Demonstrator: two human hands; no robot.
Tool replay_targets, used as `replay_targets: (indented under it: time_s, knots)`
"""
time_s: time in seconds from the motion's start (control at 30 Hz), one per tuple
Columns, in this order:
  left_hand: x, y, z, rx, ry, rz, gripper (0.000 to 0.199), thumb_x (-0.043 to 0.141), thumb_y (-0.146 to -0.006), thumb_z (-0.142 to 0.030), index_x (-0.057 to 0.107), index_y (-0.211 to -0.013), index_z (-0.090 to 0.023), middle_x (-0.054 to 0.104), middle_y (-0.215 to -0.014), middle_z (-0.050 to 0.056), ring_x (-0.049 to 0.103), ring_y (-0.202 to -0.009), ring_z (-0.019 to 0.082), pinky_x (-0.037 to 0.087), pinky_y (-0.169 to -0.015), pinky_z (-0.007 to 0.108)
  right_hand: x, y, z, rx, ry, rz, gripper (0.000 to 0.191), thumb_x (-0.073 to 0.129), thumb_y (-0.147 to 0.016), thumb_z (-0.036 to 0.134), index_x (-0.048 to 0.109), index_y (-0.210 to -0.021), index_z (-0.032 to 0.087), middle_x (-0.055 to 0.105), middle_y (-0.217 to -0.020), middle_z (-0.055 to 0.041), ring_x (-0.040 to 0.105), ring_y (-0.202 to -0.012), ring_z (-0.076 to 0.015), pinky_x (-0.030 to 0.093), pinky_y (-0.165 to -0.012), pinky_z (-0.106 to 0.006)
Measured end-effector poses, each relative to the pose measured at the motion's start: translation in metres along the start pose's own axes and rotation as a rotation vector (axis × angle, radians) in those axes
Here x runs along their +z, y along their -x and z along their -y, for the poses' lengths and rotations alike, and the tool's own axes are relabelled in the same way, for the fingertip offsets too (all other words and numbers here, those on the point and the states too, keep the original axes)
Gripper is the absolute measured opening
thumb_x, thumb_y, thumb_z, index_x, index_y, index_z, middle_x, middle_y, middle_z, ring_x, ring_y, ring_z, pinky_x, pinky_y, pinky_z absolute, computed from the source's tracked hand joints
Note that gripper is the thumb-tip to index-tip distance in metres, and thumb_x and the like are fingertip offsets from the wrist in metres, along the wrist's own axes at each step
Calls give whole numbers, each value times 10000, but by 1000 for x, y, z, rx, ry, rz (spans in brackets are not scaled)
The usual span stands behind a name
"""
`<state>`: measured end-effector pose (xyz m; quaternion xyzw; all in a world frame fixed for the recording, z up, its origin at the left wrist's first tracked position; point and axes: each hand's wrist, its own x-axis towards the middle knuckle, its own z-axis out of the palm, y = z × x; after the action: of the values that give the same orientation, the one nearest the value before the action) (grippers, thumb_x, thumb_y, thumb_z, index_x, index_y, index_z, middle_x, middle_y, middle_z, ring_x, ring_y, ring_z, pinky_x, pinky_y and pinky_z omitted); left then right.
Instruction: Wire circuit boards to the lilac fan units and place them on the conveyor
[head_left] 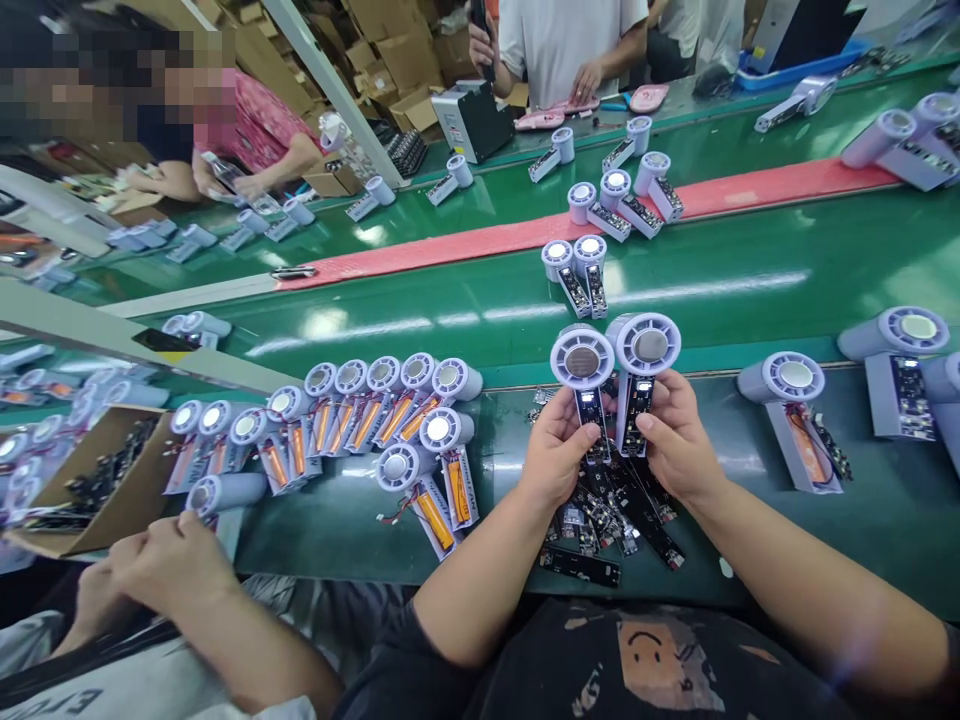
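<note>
My left hand [556, 450] grips a white handheld fan body with a round grille [582, 360], its black circuit board [592, 420] held upright. My right hand [679, 440] grips a second fan [643, 345] the same way, and the two fans stand side by side. A small white light shows on each board. Under both hands lies a loose pile of black circuit boards [611, 510]. To the left, a cluster of fans with orange batteries [360, 420] lies on the green belt, and two fans with boards [576, 275] lie just ahead.
A co-worker's hands [169, 570] are at the lower left, next to a cardboard box of boards [97, 480]. More fans stand on the green belts [787, 380], which have a red strip [585, 228] between them. Another person [570, 50] stands across the line beside a black-and-silver machine [472, 122].
</note>
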<state>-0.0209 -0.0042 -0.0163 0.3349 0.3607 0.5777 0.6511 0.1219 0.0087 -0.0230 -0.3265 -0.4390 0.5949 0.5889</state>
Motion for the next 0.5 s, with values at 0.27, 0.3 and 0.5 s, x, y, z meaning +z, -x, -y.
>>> replay_targets:
  time_s: [0.27,0.3,0.5]
  knots:
    - [-13,32,-50,261,-124,-58,531,794,-655,-551,584,-1010,-216,697,-996,48,643,-722,137,538,-657,274,-27,15,61,-1,196,-53,631,802,-748,473,452,-1252,327,644,-1120,-24,689,-752,-161,599,-526,-260]
    - [-21,52,-58,282,-217,-85,548,822,-644,-549,579,-1005,-214,687,-957,33,622,-690,120,513,-613,243,-40,33,76,14,250,-62,623,814,-734,474,477,-1235,321,649,-1102,-27,689,-730,-168,606,-521,-276]
    - [-75,196,-67,-164,-706,-294,500,759,-757,-596,606,-938,-156,660,-728,6,604,-578,119,514,-562,241,-114,164,113,441,602,-167,646,832,-702,546,553,-1216,270,692,-1103,-94,687,-666,-197,612,-487,-318]
